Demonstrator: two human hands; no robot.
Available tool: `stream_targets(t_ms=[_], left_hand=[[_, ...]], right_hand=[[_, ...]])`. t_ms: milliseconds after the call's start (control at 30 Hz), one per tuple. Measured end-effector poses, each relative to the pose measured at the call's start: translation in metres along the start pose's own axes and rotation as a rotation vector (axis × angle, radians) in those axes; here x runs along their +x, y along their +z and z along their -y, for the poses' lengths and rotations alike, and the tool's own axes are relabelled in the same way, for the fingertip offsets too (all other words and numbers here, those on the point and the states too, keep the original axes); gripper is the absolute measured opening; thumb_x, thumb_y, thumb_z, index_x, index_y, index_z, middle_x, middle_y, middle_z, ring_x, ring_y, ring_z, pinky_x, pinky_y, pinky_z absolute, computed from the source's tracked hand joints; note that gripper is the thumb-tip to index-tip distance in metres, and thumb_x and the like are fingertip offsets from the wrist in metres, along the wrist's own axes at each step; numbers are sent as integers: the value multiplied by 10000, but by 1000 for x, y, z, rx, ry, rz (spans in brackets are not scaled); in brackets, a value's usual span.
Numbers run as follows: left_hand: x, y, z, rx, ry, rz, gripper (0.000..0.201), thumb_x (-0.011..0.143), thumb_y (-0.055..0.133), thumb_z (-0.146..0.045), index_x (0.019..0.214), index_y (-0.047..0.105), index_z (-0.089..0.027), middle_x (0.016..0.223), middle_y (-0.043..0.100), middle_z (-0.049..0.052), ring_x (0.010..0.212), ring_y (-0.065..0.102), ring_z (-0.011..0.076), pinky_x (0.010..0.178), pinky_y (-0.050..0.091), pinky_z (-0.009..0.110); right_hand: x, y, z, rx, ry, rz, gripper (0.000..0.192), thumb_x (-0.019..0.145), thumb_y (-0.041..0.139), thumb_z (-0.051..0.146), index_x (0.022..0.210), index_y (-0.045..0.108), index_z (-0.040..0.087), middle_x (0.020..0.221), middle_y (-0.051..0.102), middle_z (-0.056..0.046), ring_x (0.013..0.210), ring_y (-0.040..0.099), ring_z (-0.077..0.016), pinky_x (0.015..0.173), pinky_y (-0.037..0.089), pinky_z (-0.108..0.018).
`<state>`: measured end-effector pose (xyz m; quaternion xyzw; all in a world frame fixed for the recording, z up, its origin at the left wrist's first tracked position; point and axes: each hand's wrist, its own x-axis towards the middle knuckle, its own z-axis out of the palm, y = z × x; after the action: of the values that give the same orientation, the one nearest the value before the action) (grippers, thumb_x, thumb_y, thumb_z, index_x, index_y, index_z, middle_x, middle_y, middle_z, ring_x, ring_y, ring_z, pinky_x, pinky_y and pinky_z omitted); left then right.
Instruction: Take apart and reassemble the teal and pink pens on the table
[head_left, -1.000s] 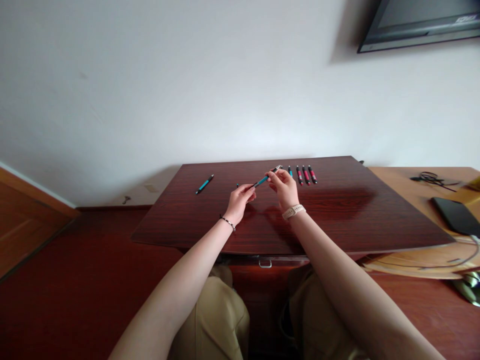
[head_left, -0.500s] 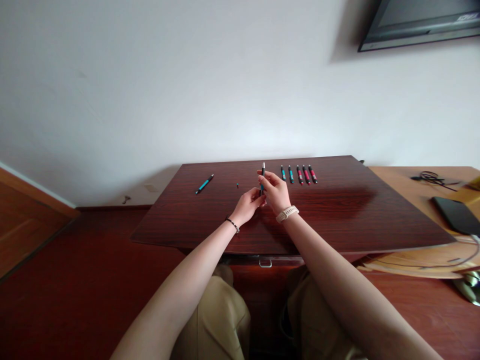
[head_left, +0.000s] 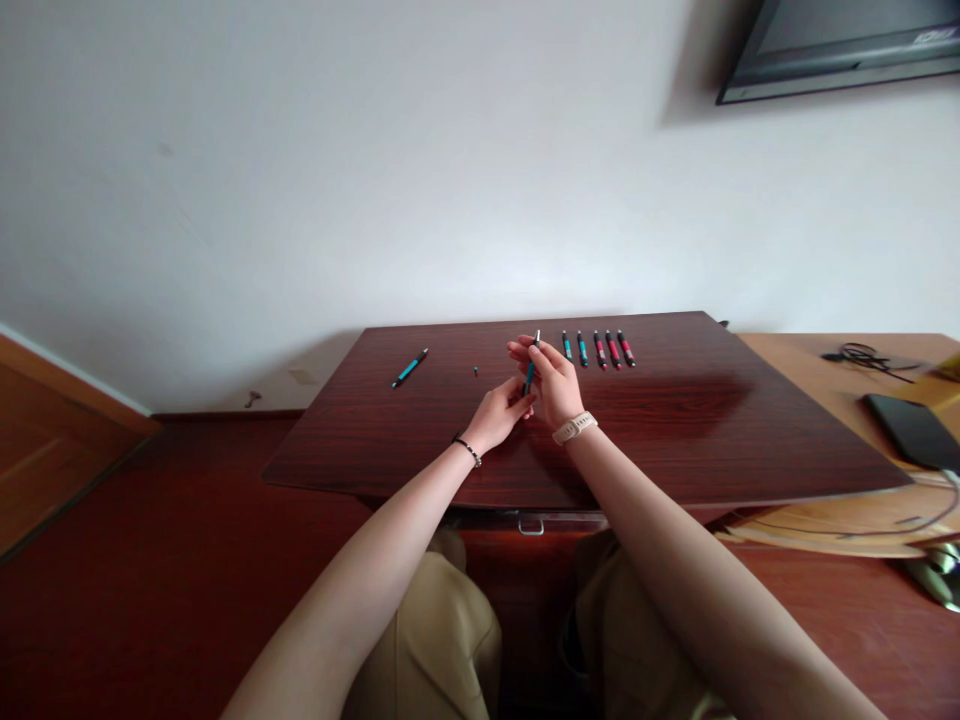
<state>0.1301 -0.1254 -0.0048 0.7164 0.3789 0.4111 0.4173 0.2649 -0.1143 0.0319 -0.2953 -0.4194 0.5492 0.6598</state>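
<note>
holding teal pen (head_left: 530,372) nearly upright above the counter (head_left: 675,420), right hand (head_left: 553,385) clasped around barrel, left hand (head_left: 501,412) pinching lower end; seemingly assembling; next needs careful alignment of parts.

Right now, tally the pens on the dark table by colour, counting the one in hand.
Teal pens: 4, one held upright in the right hand with the left hand at its lower end, one lying far left, two in the row
Red pens: 3, in the same row
Total: 7
</note>
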Motion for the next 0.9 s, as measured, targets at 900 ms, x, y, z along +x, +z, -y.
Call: stream_targets(t_ms=[900], left_hand=[[5, -10, -2, -472, -159, -105, 390, 902, 742, -558, 992, 667, -186, 720, 484, -32, 544, 380, 73, 484, 205, 226]], right_hand=[[4, -2, -10, -164, 37, -128, 460, 726, 867, 651, 788, 705, 226, 918, 762, -45, 859, 690, -190, 730, 549, -307]])
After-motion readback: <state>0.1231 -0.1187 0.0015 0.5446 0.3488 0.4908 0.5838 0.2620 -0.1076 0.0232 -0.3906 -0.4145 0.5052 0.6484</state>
